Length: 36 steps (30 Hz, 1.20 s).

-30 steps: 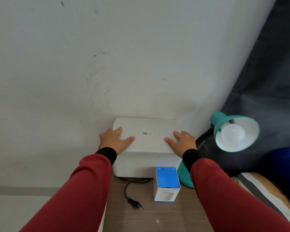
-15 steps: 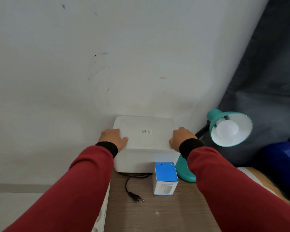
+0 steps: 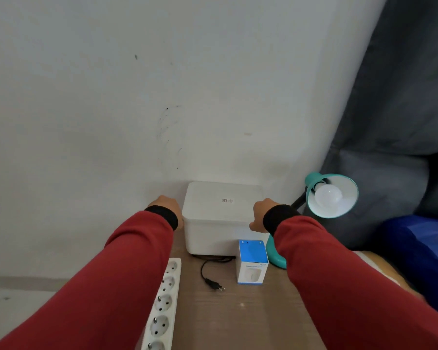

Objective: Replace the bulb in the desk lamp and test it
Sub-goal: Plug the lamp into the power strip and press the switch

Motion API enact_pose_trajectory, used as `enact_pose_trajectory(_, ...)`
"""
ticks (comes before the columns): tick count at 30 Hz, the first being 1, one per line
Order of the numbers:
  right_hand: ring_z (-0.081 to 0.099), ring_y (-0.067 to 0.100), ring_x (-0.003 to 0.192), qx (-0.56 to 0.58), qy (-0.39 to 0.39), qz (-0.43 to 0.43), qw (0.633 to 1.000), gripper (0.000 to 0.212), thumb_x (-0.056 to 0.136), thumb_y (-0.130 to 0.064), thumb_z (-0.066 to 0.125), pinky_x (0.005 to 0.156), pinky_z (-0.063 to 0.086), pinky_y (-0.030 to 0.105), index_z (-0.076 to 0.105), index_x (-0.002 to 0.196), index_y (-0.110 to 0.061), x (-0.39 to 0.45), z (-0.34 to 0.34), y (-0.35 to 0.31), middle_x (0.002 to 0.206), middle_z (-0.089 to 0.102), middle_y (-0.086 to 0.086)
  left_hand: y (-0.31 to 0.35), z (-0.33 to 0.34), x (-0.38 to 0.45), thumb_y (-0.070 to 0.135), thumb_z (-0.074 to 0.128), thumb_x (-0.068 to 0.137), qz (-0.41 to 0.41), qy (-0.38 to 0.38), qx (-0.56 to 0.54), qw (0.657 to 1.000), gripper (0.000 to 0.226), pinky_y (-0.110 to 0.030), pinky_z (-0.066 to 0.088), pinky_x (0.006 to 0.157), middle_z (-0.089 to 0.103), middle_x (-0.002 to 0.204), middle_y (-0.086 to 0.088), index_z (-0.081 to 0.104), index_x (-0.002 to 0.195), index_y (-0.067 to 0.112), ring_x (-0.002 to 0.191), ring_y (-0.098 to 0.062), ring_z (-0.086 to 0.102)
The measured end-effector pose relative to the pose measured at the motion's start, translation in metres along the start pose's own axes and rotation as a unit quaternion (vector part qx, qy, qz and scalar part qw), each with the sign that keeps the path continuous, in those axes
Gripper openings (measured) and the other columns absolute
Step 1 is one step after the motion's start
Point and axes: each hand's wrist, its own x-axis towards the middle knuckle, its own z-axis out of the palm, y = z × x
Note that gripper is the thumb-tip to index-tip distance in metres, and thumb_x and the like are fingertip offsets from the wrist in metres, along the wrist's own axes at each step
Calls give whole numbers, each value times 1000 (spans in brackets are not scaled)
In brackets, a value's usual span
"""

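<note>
A teal desk lamp [image 3: 336, 195] stands at the right with a white bulb [image 3: 328, 197] in its shade; its base [image 3: 276, 256] shows partly behind my right sleeve. A blue-and-white bulb box [image 3: 252, 262] stands upright on the wooden table. The lamp's black plug [image 3: 214, 284] lies loose on the table. A white lidded box [image 3: 219, 218] sits against the wall. My left hand [image 3: 168, 207] grips its left side and my right hand [image 3: 262, 214] grips its right side; the fingers are hidden behind the box edges.
A white power strip [image 3: 166, 299] with several sockets lies along the table's left edge. The wooden table [image 3: 238, 319] meets a white wall behind. A dark grey curtain [image 3: 395, 122] hangs at the right, with a blue object [image 3: 420, 248] below it.
Both hands slid from the top of the white box down to its sides. The view pulled back, bringing the power strip into sight.
</note>
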Motion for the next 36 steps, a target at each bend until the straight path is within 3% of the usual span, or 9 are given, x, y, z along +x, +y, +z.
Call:
enact_pose_trajectory(4, 52, 23, 80, 8, 5, -29, 1000, 20, 91, -25, 53, 71, 45, 30, 58, 99, -7, -12, 12, -20, 101, 62, 15, -12, 8, -19, 24, 54, 93, -5, -1, -3, 1000, 31, -25, 46, 74, 55, 97, -9, 61, 115, 4, 84, -22, 55)
enact_pose_trajectory(7, 54, 23, 76, 47, 3, -39, 998, 23, 90, -27, 54, 64, 45, 29, 52, 81, -6, -17, 28, -39, 78, 53, 6, -22, 23, -28, 25, 55, 92, -6, -15, -17, 1000, 32, -25, 48, 78, 62, 113, -12, 60, 115, 3, 102, -25, 63)
enact_pose_trajectory(9, 61, 25, 94, 82, -16, -60, 995, 26, 90, -29, 55, 79, 51, 31, 64, 98, -6, -15, 45, -48, 100, 64, 8, -29, 41, -32, 30, 55, 92, -4, -34, -28, 999, 36, -25, 48, 79, 63, 117, -11, 61, 115, 2, 107, -25, 62)
enact_pose_trajectory(12, 53, 23, 121, 159, -19, -78, 984, 39, 88, -29, 60, 103, 42, 30, 58, 124, -16, -15, 74, -60, 128, 60, 5, -42, 71, -37, 38, 56, 91, -1, -57, -42, 997, 42, -25, 47, 82, 63, 120, -9, 61, 115, 4, 110, -24, 60)
enact_pose_trajectory(18, 54, 24, 120, 255, -40, -65, 964, 40, 87, -18, 57, 106, 40, 29, 57, 127, -21, -4, 129, -78, 129, 61, 5, -67, 131, -50, 36, 49, 95, 4, -88, -103, 991, 47, -24, 34, 108, 52, 141, -4, 48, 137, 15, 131, -19, 47)
enact_pose_trajectory(22, 54, 24, 122, 223, -75, -75, 969, 39, 88, -18, 58, 106, 41, 32, 58, 127, -16, 10, 157, -84, 132, 60, 6, -81, 162, -55, 22, 63, 90, -15, -98, -296, 950, 49, -23, 38, 105, 59, 134, -1, 49, 136, 31, 125, -18, 54)
enact_pose_trajectory(25, 54, 20, 123, 224, -83, -71, 969, 41, 87, -21, 59, 107, 41, 28, 56, 128, -26, 22, 173, -87, 134, 58, 1, -87, 171, -57, 12, 67, 86, -45, -90, -418, 903, 52, -23, 37, 105, 64, 127, 0, 52, 132, 32, 120, -15, 57)
enact_pose_trajectory(32, 54, 20, 122, 228, -61, -62, 970, 42, 87, -5, 49, 106, 41, 26, 66, 117, -30, 36, 188, -94, 132, 59, 0, -85, 172, -59, 8, 63, 89, -42, -93, -458, 883, 54, -19, 35, 103, 66, 123, 0, 49, 136, 30, 103, -4, 53)
enact_pose_trajectory(36, 61, 15, 111, 397, -62, -6, 916, 38, 84, -5, 56, 98, 46, 23, 68, 115, -25, 32, 185, -97, 118, 67, 0, -83, 172, -61, 7, 62, 90, -51, -85, -465, 880, 53, -20, 35, 104, 66, 122, -2, 48, 136, 28, 100, -3, 50)
